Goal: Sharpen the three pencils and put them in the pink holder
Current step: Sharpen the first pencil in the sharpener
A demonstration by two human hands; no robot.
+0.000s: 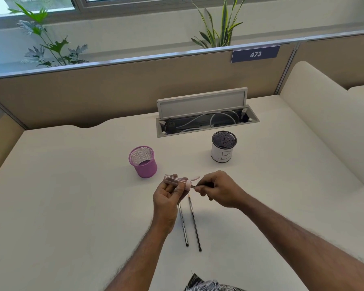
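Observation:
My left hand (166, 198) grips a clear sharpener (177, 180) with a pink cap, held level above the desk. My right hand (219, 189) pinches a dark pencil (200, 186) whose tip is inside the sharpener's pink end; most of its shaft is hidden in my fingers. Two more dark pencils (194, 224) lie side by side on the desk below my hands, the left one (183, 225) partly covered by my left hand. The pink mesh holder (144, 164) stands upright to the upper left of my hands and looks empty.
A black mesh cup (223, 149) wrapped in white paper marked "B" stands at the back right. Behind it an open cable tray (206, 122) with a raised lid is set into the white desk (72, 206). A beige partition (93, 91) bounds the far edge.

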